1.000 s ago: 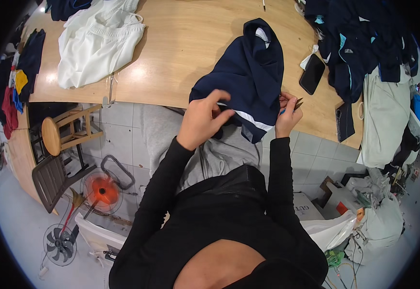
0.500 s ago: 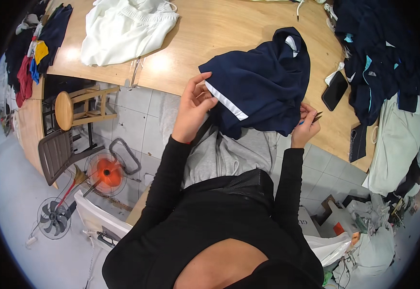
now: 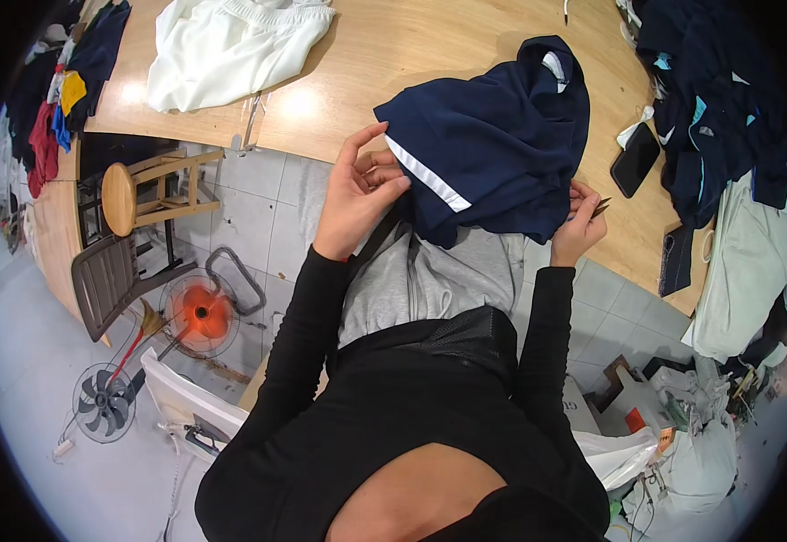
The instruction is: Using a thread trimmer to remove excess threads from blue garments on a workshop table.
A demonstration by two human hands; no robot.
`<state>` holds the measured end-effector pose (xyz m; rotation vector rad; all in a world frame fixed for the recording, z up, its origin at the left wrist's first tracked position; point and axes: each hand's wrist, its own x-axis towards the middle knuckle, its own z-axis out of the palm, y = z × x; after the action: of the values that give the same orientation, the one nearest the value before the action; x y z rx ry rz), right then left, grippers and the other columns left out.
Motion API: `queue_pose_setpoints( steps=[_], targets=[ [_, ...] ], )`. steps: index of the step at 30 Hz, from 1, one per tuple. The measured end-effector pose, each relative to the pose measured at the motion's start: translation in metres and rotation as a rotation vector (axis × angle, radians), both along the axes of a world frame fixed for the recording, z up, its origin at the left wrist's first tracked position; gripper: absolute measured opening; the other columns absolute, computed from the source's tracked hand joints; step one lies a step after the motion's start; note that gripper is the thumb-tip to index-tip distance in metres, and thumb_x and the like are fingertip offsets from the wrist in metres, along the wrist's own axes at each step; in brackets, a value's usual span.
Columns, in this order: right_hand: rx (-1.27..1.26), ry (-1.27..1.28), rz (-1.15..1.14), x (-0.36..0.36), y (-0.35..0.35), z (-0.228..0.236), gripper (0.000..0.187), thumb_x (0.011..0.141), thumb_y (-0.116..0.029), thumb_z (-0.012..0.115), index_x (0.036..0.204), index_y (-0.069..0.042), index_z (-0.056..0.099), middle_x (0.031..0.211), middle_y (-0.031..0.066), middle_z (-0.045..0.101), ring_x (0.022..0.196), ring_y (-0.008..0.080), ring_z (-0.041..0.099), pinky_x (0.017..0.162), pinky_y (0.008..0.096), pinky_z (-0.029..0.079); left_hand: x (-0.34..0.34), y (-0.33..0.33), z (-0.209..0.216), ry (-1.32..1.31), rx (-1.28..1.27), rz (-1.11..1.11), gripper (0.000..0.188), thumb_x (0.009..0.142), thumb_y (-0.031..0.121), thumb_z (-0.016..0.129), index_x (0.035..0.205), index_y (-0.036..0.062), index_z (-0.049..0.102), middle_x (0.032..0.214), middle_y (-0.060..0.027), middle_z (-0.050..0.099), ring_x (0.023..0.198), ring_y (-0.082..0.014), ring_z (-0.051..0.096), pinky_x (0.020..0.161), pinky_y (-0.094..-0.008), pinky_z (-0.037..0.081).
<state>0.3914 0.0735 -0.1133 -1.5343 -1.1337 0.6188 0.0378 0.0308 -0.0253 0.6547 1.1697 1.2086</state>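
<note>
A navy garment with a white stripe (image 3: 493,135) lies bunched at the table's near edge, its lower folds hanging over my lap. At its left side, my left hand (image 3: 362,185) is closed on the edge beside the white stripe, index finger at the corner and the other fingers curled. My right hand (image 3: 580,226) is closed at the garment's right edge. From its fingers stick out the dark pointed tips of a small tool (image 3: 601,208), which look like thread snips. The rest of that tool is hidden in the hand.
White elastic-waist clothing (image 3: 240,50) lies at the far left of the wooden table (image 3: 412,54). To the right are a black phone (image 3: 636,161), a dark fabric strip (image 3: 675,260) and a navy clothing heap (image 3: 719,99). A stool (image 3: 119,199) and an orange fan (image 3: 202,313) stand lower left.
The garment and both hands have shifted slightly up and right in view. The right hand has turned a little, and the blue part of its tool no longer shows.
</note>
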Motion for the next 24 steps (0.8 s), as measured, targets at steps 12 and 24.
queue_pose_setpoints(
  steps=[12,24],
  targets=[
    [0.017,-0.063,-0.002,-0.002,-0.001,0.002,0.047,0.118,-0.029,0.049,0.112,0.008,0.078,0.086,0.0019,0.069,0.073,0.0059,0.053,0.066,0.0231,0.038,-0.011,0.009,-0.028,0.375,-0.002,0.337,0.06,0.091,-0.004,0.082,0.146,0.0027,0.059,0.107,-0.0067,0.073,0.096,-0.0125,0.069,0.084,-0.0279,0.057],
    [-0.173,-0.182,0.145,-0.012,0.004,0.064,0.023,0.107,-0.018,0.071,0.109,0.005,0.078,0.088,0.007,0.071,0.085,0.014,0.065,0.077,0.0294,0.052,0.021,-0.01,-0.024,0.995,0.385,0.084,0.035,0.079,0.012,0.092,0.11,0.0086,0.077,0.109,-0.0086,0.073,0.1,-0.0317,0.068,0.089,-0.0417,0.052]
  ],
)
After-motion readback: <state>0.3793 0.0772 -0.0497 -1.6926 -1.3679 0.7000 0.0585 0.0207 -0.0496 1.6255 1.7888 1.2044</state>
